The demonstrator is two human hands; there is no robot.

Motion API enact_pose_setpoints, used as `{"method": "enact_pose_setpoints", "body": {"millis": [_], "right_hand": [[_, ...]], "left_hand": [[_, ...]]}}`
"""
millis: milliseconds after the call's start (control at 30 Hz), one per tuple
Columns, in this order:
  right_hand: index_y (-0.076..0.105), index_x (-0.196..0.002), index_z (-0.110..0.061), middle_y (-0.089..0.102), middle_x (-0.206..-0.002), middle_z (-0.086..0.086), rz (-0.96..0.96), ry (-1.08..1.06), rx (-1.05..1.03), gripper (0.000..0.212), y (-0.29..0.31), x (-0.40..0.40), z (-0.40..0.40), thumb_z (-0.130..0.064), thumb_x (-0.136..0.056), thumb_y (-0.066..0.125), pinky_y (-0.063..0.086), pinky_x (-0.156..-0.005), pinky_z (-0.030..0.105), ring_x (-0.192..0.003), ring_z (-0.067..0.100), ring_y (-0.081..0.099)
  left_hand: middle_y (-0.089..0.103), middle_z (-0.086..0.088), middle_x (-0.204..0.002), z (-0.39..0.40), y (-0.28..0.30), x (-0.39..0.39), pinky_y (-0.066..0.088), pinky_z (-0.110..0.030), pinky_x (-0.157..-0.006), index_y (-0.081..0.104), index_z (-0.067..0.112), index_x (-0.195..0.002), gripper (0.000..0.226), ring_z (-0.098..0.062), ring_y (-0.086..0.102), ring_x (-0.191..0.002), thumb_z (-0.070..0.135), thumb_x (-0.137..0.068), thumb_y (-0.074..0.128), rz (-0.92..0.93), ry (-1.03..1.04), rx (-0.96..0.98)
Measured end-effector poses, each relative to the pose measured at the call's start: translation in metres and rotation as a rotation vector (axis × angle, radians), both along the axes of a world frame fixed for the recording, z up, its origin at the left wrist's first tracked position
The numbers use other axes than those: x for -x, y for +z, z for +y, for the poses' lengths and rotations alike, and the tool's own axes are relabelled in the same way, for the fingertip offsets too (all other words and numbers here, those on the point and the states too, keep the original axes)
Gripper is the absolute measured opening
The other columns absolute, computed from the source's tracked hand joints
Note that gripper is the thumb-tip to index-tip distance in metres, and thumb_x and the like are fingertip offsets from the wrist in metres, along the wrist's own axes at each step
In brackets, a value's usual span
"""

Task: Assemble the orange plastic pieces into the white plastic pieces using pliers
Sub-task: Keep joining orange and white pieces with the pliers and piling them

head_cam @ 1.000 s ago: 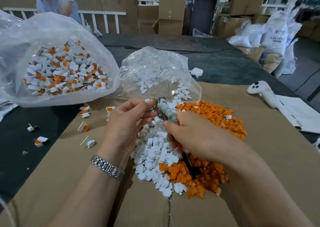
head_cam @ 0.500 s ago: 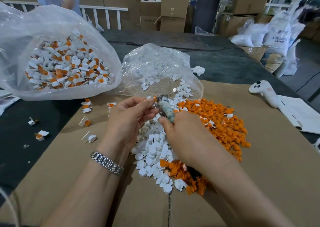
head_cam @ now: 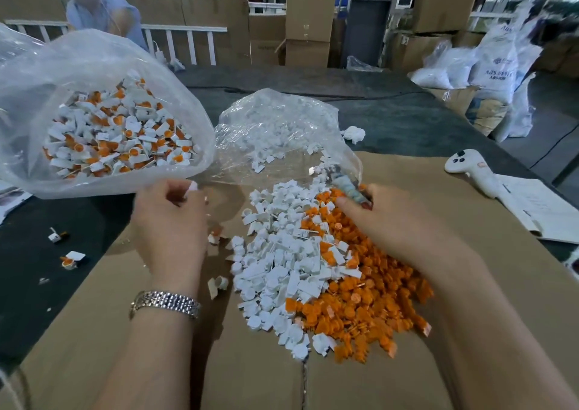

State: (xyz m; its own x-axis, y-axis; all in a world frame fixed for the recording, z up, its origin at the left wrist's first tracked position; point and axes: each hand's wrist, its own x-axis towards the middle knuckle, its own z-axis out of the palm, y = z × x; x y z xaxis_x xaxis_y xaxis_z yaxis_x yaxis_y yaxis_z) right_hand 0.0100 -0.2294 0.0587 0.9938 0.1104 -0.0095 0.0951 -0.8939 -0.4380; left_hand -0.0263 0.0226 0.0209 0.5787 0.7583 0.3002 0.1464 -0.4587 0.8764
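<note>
I see the right hand (head_cam: 398, 221) holding pliers (head_cam: 343, 181) over the orange pieces (head_cam: 360, 309); white pieces (head_cam: 282, 253) lie at its nine o'clock (left hand (head_cam: 170, 221) curled, maybe empty).

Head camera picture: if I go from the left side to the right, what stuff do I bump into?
Big bag of finished pieces → left hand → white pieces pile → orange pieces pile → white controller → papers.

A white sack (head_cam: 498, 64) at the far right bears blurred print, seemingly "ABS"; nothing else is legible
</note>
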Motion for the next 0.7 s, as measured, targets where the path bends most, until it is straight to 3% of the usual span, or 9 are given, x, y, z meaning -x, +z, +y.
{"method": "enact_pose_setpoints", "body": {"millis": [100,200,267,333,400,533,600,667,700], "right_hand": [[0.060,-0.112,-0.022,0.061,-0.104,0.003,0.001,-0.056,0.115,0.055,-0.014,-0.008,-0.006,-0.071,-0.091,0.046,0.054,-0.087,0.048,-0.096,0.024,0.061],[0.057,-0.120,-0.019,0.058,-0.118,0.007,-0.054,-0.102,0.229,0.061,-0.023,-0.009,-0.006,-0.071,-0.090,0.048,0.048,-0.098,0.052,-0.112,0.029,0.056],[0.057,-0.120,-0.017,0.058,-0.122,0.009,-0.057,-0.106,0.261,0.063,-0.026,-0.008,-0.005,-0.072,-0.089,0.049,0.046,-0.100,0.054,-0.117,0.030,0.054],[0.057,-0.118,-0.018,0.057,-0.123,0.010,-0.051,-0.099,0.277,0.064,-0.029,-0.008,-0.005,-0.073,-0.088,0.050,0.045,-0.101,0.053,-0.119,0.031,0.053],[0.058,-0.115,-0.019,0.057,-0.123,0.009,-0.065,-0.093,0.310,0.063,-0.032,-0.008,-0.004,-0.074,-0.086,0.051,0.043,-0.102,0.053,-0.119,0.030,0.052],[0.056,-0.125,-0.018,0.053,-0.133,0.011,-0.058,-0.075,0.298,0.068,-0.035,-0.010,-0.005,-0.074,-0.086,0.052,0.042,-0.104,0.054,-0.128,0.031,0.047],[0.054,-0.130,-0.017,0.050,-0.137,0.012,-0.041,-0.053,0.274,0.070,-0.037,-0.010,-0.005,-0.073,-0.087,0.051,0.042,-0.105,0.054,-0.131,0.032,0.043],[0.053,-0.132,-0.018,0.049,-0.138,0.012,-0.025,-0.042,0.236,0.069,-0.038,-0.010,-0.006,-0.072,-0.089,0.049,0.041,-0.106,0.053,-0.131,0.031,0.042],[0.053,-0.134,-0.019,0.049,-0.138,0.011,-0.025,-0.044,0.207,0.068,-0.038,-0.010,-0.007,-0.071,-0.091,0.048,0.041,-0.106,0.052,-0.131,0.031,0.042]], "left_hand": [[0.050,-0.008,-0.127,-0.002,-0.003,-0.001,0.045,-0.039,-0.088,0.068,0.019,-0.114,0.023,-0.027,0.052,-0.109,0.016,-0.091,0.071,0.100,0.089,-0.212],[0.053,-0.001,-0.117,-0.007,-0.006,-0.006,0.046,-0.051,-0.103,0.071,0.018,-0.113,0.020,-0.029,0.054,-0.115,0.013,-0.094,0.067,0.059,-0.128,-0.369],[0.061,-0.004,-0.128,-0.010,-0.009,-0.013,0.041,-0.053,-0.108,0.070,0.021,-0.125,0.032,-0.029,0.053,-0.121,0.011,-0.096,0.062,0.203,-0.314,-0.510],[0.055,0.000,-0.147,-0.013,-0.013,-0.020,0.030,-0.050,-0.116,0.059,0.030,-0.142,0.048,-0.025,0.045,-0.137,0.011,-0.098,0.058,0.432,-0.417,-0.637],[0.054,0.004,-0.151,-0.016,-0.017,-0.025,0.025,-0.047,-0.119,0.056,0.034,-0.144,0.051,-0.022,0.044,-0.141,0.009,-0.100,0.055,0.549,-0.471,-0.659],[0.066,0.003,-0.132,-0.013,-0.023,-0.026,0.026,-0.043,-0.113,0.069,0.030,-0.128,0.032,-0.021,0.061,-0.119,0.015,-0.101,0.060,0.460,-0.451,-0.667],[0.071,0.002,-0.118,-0.012,-0.025,-0.025,0.036,-0.042,-0.109,0.070,0.027,-0.123,0.025,-0.020,0.066,-0.104,0.019,-0.099,0.066,0.364,-0.420,-0.630],[0.072,0.005,-0.105,-0.013,-0.023,-0.023,0.052,-0.034,-0.088,0.070,0.026,-0.116,0.021,-0.015,0.066,-0.093,0.019,-0.096,0.071,0.243,-0.401,-0.486],[0.071,0.008,-0.101,-0.014,-0.021,-0.022,0.051,-0.025,-0.076,0.069,0.027,-0.109,0.016,-0.009,0.065,-0.088,0.019,-0.095,0.072,0.194,-0.399,-0.388]]}}
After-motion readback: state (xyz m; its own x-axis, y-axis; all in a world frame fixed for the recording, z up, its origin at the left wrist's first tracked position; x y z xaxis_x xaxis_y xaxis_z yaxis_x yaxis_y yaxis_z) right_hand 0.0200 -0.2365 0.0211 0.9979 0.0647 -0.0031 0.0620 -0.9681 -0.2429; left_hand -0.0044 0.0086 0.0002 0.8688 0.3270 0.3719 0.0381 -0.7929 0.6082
